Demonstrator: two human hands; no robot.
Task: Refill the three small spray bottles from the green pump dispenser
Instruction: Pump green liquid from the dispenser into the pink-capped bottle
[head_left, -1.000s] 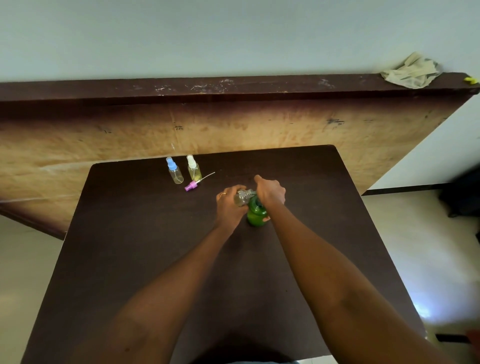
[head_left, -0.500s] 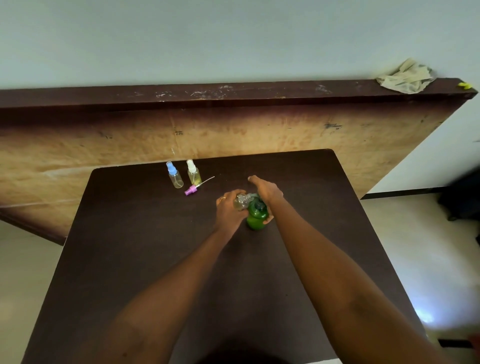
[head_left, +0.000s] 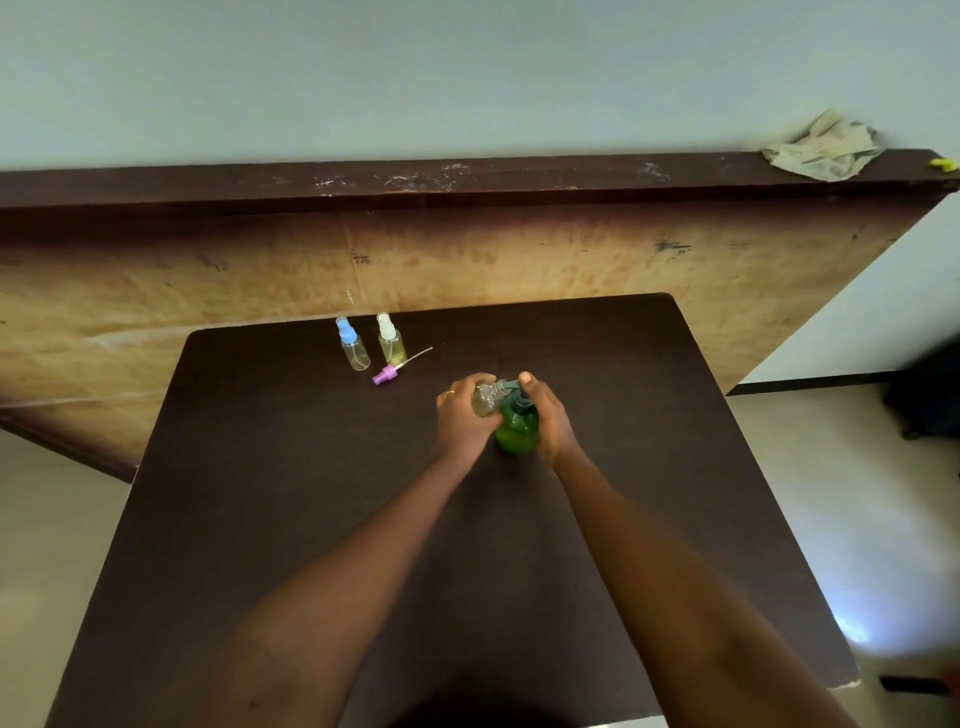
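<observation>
The green pump dispenser (head_left: 516, 428) stands near the middle of the dark table (head_left: 291, 499). My right hand (head_left: 549, 415) wraps around its right side, thumb up by the pump head. My left hand (head_left: 462, 415) grips a small clear bottle (head_left: 487, 398) with no cap, tilted with its mouth at the pump's nozzle. Two capped spray bottles stand at the table's far edge: one with a blue cap (head_left: 351, 344), one with a white cap (head_left: 390, 339) holding yellowish liquid. A pink spray cap with its dip tube (head_left: 389, 373) lies beside them.
A long brown board (head_left: 519, 249) leans against the wall behind the table, with a crumpled cloth (head_left: 823, 146) and a small yellow object (head_left: 943, 164) on its top edge. Light tiled floor lies to the right; the table's right edge is close.
My hands with the bottle and dispenser stay in place. My right thumb has shifted on the pump head, and the view has tilted a little.
</observation>
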